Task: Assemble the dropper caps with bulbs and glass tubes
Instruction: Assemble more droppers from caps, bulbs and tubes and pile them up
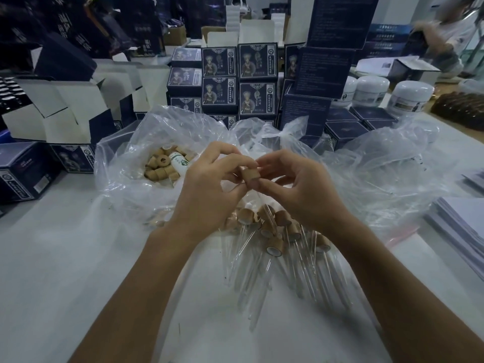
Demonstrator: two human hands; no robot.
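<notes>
A tan wooden dropper cap [250, 175] is held above the table between both hands. My left hand [209, 184] pinches its left side and my right hand [296, 187] pinches its right side with thumb and fingers. Whether a bulb sits in the cap is hidden by the fingers. Below the hands lies a pile of assembled droppers [277, 239], wooden caps with clear glass tubes pointing toward me. A clear plastic bag [123, 163] to the left holds several loose wooden caps [161, 167] and a small white bottle [179, 159].
Dark blue printed boxes [239, 79] are stacked behind the bags, open white-lined cartons [65, 106] at the left. White jars [372, 91] stand at the back right, a paper stack [463, 226] at the right edge. Another clear bag [379, 166] lies crumpled on the right. A person works at the far right.
</notes>
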